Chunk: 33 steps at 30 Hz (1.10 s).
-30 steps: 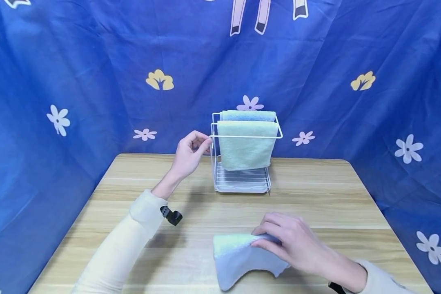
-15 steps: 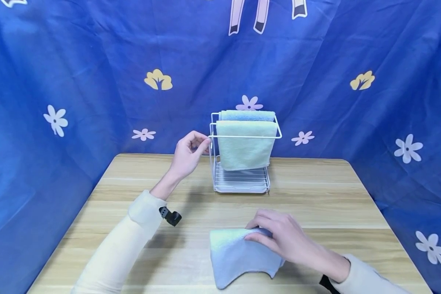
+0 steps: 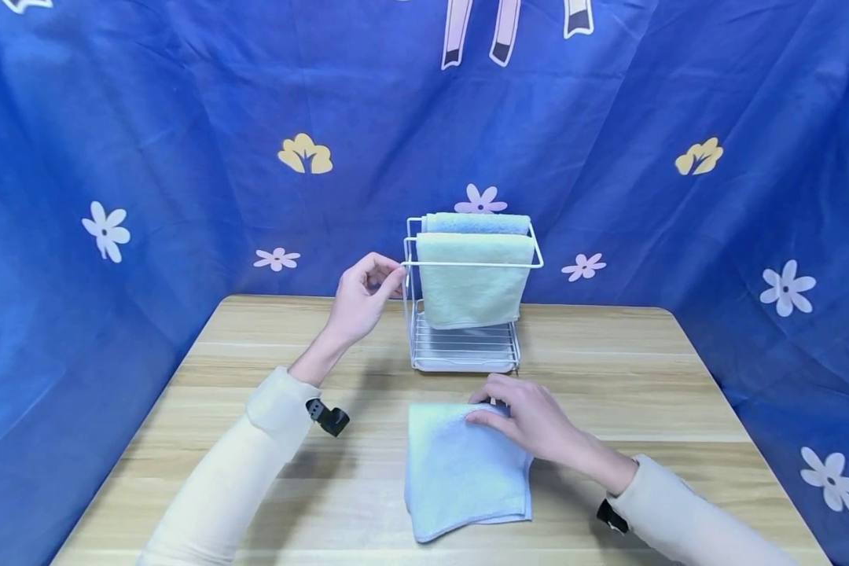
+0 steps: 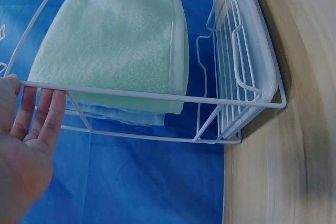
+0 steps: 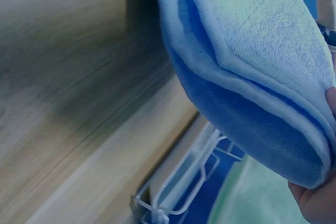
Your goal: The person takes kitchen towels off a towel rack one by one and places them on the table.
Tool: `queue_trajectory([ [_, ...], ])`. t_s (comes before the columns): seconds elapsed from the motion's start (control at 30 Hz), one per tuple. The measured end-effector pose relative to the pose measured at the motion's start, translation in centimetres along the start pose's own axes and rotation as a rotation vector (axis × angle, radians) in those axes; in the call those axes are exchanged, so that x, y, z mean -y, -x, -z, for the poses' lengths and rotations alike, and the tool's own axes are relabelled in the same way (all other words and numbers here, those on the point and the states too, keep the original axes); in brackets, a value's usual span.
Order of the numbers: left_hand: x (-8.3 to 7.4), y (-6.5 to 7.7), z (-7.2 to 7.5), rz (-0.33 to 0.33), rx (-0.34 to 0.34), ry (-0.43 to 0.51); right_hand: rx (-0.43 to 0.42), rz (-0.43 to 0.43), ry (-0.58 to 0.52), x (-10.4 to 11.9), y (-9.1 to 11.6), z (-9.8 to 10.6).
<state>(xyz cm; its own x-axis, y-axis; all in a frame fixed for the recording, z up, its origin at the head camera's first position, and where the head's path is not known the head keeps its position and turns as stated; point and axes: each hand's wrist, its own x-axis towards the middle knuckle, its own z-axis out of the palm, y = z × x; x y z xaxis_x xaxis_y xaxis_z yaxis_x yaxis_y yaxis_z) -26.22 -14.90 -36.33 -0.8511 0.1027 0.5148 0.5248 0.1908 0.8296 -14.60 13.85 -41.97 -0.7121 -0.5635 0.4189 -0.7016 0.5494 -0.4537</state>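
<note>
So, blue cloth (image 3: 467, 479) hangs over near-mid tbl (image 3: 608, 369), top edge pinched btwn thumb & fingers of R hand (image 3: 527, 417); L hand (image 3: 363, 295) pinches near-left corner of white rack (image 3: 464, 366), far centre, w/ green towel (image 3: 475, 295) & 2nd blue towel (image 3: 476, 223) on it.

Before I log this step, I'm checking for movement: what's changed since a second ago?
The right hand has carried the light-blue cloth forward, toward the rack, and its lower edge arches less. Nothing was let go. The left hand still grips the rack, and the green cloth hangs as before.
</note>
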Motion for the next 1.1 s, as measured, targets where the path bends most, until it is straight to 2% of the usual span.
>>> queue_trajectory([
  [0.4, 0.0, 0.1, 0.1, -0.004, -0.005, 0.006, 0.128, -0.102, 0.034, -2.7, -1.8, -1.8],
  [1.1, -0.2, 0.1, -0.1, -0.003, -0.005, 0.019, 0.229, -0.191, 0.027, -5.7, -3.2, -4.2],
])
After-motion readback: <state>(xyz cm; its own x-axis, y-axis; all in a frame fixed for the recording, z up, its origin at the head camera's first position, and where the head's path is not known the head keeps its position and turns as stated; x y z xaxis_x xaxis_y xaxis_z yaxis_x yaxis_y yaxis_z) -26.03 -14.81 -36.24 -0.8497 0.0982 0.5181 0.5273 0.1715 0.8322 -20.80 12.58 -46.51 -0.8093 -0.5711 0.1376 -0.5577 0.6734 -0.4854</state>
